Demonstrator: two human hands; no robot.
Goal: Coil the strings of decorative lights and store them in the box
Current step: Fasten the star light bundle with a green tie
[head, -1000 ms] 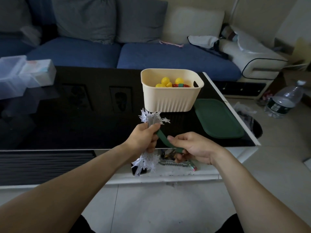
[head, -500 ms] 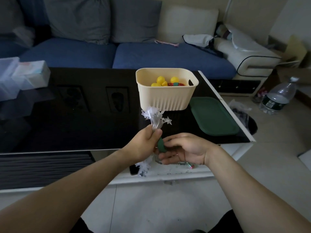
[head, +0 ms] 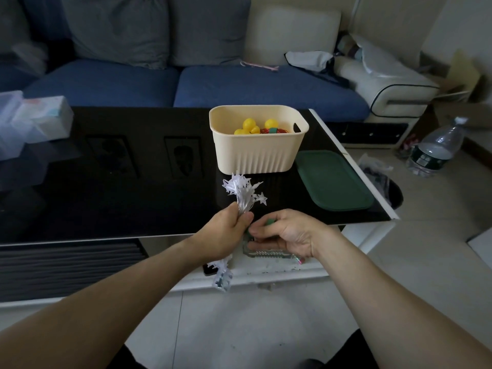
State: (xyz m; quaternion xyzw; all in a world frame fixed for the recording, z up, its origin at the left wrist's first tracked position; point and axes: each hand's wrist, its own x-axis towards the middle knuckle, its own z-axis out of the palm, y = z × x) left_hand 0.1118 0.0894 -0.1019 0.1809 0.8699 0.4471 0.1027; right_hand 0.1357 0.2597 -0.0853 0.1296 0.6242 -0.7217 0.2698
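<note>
My left hand point(head: 226, 233) grips a coiled bundle of white star lights point(head: 243, 189); stars stick out above my fist and more hang below it. My right hand point(head: 286, 233) is right beside it, fingers curled round a green strap point(head: 270, 222) at the bundle's middle. Both hands hover over the front edge of the black table point(head: 119, 187). A cream ribbed box point(head: 257, 155) stands on the table just beyond the hands, holding yellow ball lights point(head: 249, 125) and a red coil.
A dark green lid point(head: 332, 179) lies flat to the right of the box. Clear plastic boxes point(head: 32, 121) sit at the table's far left. A blue sofa runs behind. A water bottle point(head: 434, 147) and a black bin point(head: 394, 193) stand on the floor at right.
My right hand moved left to the bundle, bringing the green strap in against it. The strap was stretched out between the hands a second ago and is now mostly hidden under my fingers.
</note>
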